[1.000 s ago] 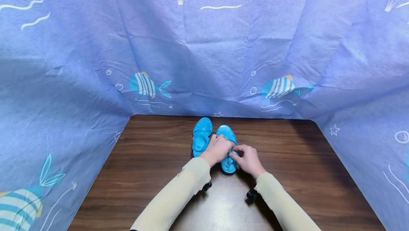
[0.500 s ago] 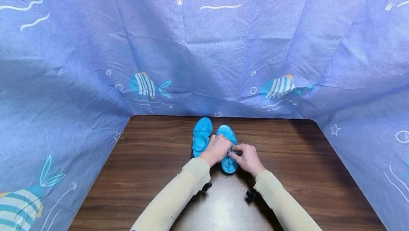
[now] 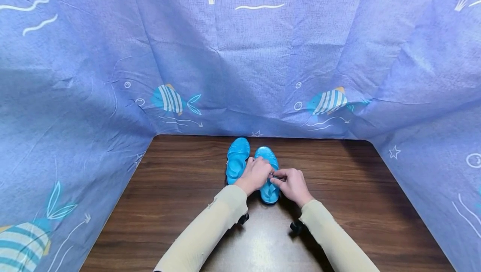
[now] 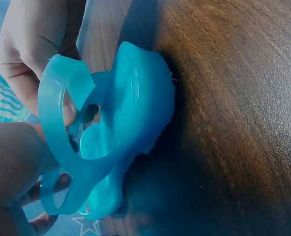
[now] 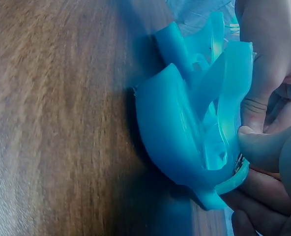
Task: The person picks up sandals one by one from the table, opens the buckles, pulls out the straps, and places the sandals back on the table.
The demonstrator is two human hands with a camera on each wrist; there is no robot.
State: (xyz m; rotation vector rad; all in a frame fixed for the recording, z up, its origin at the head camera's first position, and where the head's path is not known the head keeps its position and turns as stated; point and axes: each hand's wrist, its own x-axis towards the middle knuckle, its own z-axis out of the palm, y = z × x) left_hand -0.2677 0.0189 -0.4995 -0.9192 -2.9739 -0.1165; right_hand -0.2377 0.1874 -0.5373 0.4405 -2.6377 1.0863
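Note:
A glossy blue jelly sandal (image 3: 266,153) lies on the table under both hands, toe pointing away. Over its upper, my left hand (image 3: 256,174) holds the sandal at the ankle strap, fingers curled past its side. My right hand (image 3: 295,187) comes from the right, thumb and index finger pinching the strap by a small metal buckle (image 5: 239,162). Seen from the left wrist, the heel strap (image 4: 52,98) stands up in a loop above the heel. The strap's end is mostly hidden between the fingers. The matching sandal (image 3: 238,148) lies just left, untouched.
The brown wood-grain table (image 3: 180,176) ends at a blue fish-print cloth (image 3: 244,75) hanging behind and on both sides. Black wrist-worn pieces (image 3: 296,227) sit below the sleeves, close over the tabletop.
The right hand's fingers have shifted slightly at the strap beside the left fingertips. Both sandals and the left hand stay nearly in place.

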